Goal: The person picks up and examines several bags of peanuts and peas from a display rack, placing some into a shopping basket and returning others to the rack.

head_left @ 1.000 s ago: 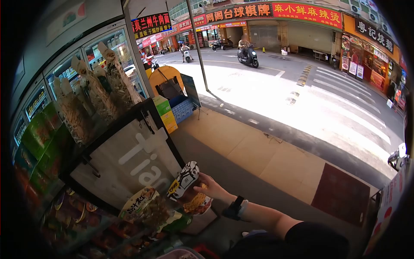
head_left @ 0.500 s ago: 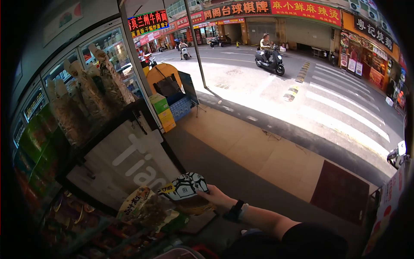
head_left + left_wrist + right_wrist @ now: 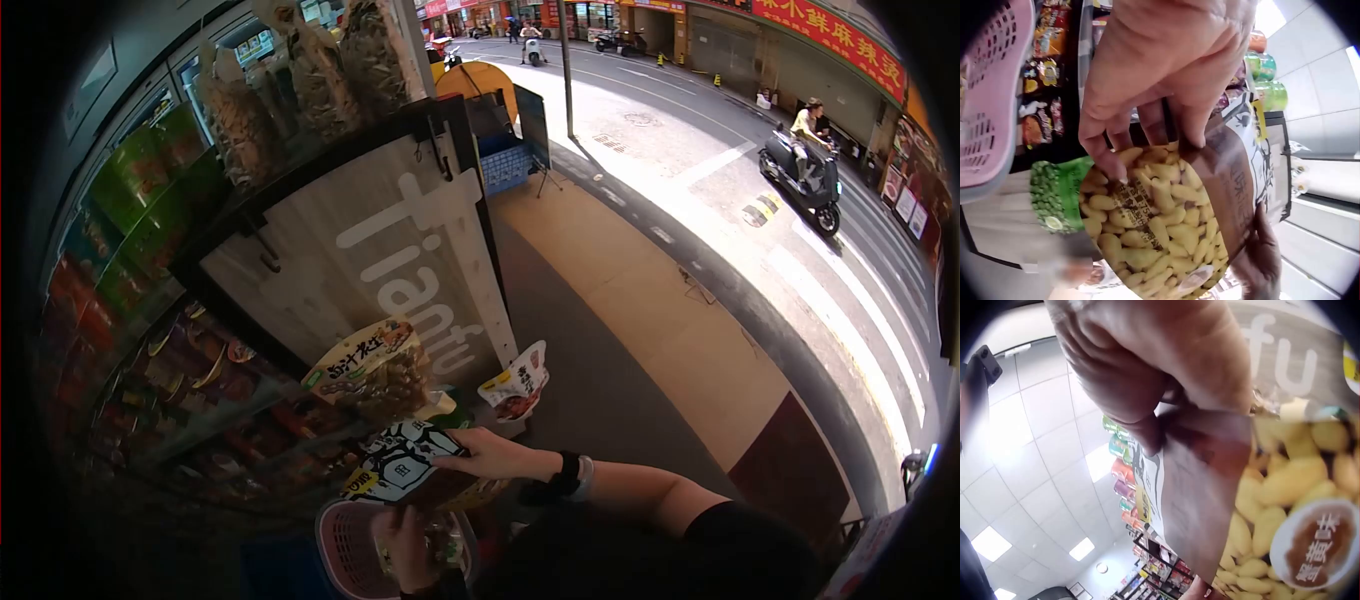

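My right hand [image 3: 490,455] pinches a snack bag [image 3: 405,455] with a black-and-white patterned top by its edge. In the left wrist view, the bag's front shows a brown band and yellow nut-like kernels. My left hand [image 3: 1172,69] grips the opposite edge, thumb on one side and fingertips over the kernel picture. In the head view, that hand sits low, overlapping the pink basket [image 3: 335,525], with the bag tilted just above. A clear-fronted packet [image 3: 445,540] lies in the basket.
A peanut bag [image 3: 375,375] and a white-and-red bag [image 3: 518,385] are in front of the "Tiantu" panel [image 3: 400,240]. Packed snack shelves [image 3: 190,380] stand at the left, with tall bags [image 3: 320,80] on top. A green pea bag [image 3: 1060,194] is near the basket.
My right hand has brought the snack bag down and away from beside the peanut bag, tilting it. The left hand and more of the basket have come into view. The head view has turned left.
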Motion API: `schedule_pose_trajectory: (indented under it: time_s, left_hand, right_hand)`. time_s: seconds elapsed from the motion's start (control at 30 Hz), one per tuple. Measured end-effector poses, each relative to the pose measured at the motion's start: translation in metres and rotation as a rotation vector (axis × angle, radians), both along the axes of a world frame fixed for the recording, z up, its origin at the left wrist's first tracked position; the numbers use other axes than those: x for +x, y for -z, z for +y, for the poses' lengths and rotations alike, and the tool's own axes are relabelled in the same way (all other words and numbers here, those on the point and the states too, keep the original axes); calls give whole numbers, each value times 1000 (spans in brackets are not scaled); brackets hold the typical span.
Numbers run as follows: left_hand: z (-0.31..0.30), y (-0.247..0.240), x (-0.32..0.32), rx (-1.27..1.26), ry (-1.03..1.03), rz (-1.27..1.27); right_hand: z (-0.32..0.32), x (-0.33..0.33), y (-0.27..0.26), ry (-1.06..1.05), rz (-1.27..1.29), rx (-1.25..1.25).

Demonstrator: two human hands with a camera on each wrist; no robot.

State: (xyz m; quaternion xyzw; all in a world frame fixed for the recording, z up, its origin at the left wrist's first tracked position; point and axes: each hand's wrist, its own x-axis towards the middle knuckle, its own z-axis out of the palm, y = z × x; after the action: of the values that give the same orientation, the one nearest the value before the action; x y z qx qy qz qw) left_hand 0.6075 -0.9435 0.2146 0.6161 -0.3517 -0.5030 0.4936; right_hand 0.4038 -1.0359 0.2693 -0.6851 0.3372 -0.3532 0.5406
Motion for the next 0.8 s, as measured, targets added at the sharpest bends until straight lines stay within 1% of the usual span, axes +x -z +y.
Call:
schedule_pose_trajectory:
  time_s: [0.03, 0.07, 0.1, 0.13, 0.17, 0.23, 0.27, 0.3, 0.33, 0.37, 0.4, 0.43, 0.47, 0.5, 0.53, 0.57, 0.63, 0.7, 0.77, 0.8]
  left_hand:
    - [4, -7, 7, 89, 90, 18]
    - [12, 23, 24, 78, -3, -6]
    - [20, 54, 39, 67, -84, -25]
    - [27, 38, 34, 60, -119, 269]
    - [32, 44, 38, 63, -138, 272]
    - [39, 74, 56, 108, -483, 430]
    - [52, 103, 77, 60, -356, 194]
    - [59, 112, 85, 57, -366, 196]
    - [59, 118, 88, 88, -630, 360]
    - [61, 127, 91, 127, -881, 520]
    - [65, 149, 100, 215, -879, 444]
    - [97, 213, 118, 207, -869, 451]
    - [115, 266, 131, 224, -857, 581]
    - [82, 284, 148, 241, -835, 712]
    - [72, 273, 149, 232, -807, 719]
    - [56, 264, 142, 184, -744, 728]
    - [16, 231, 124, 87, -607, 748]
    - [-17, 199, 107, 2, -476, 761]
    - [-33, 170, 94, -75, -370, 766]
    - [-38, 156, 89, -111, -329, 764]
  right_hand:
    - [3, 7, 1, -42, -21, -14]
    - [4, 15, 10, -84, -35, -8]
    - [4, 23, 26, -123, 28, -14]
    - [6, 29, 36, -155, 97, -19]
    - [8, 33, 43, -174, 99, -14]
    - [9, 41, 49, 110, -21, -1]
    - [2, 40, 54, 324, -29, -98]
    - [-12, 31, 67, 519, -48, -125]
    - [-30, 25, 64, 711, -64, -163]
    - [-38, 22, 61, 720, -135, -23]
    - [-49, 20, 60, 697, -166, -52]
    - [-59, 19, 60, 678, -200, -83]
    - [-64, 19, 54, 689, -203, -97]
    - [-69, 20, 46, 607, -241, -49]
    - [-76, 19, 38, 530, -276, -8]
    - [-81, 23, 41, 550, -297, 6]
    - [-90, 26, 48, 564, -178, -56]
    - [-85, 29, 41, 551, -213, -75]
    - [-75, 29, 29, 570, -146, -237]
    - [-75, 31, 29, 608, -146, -421]
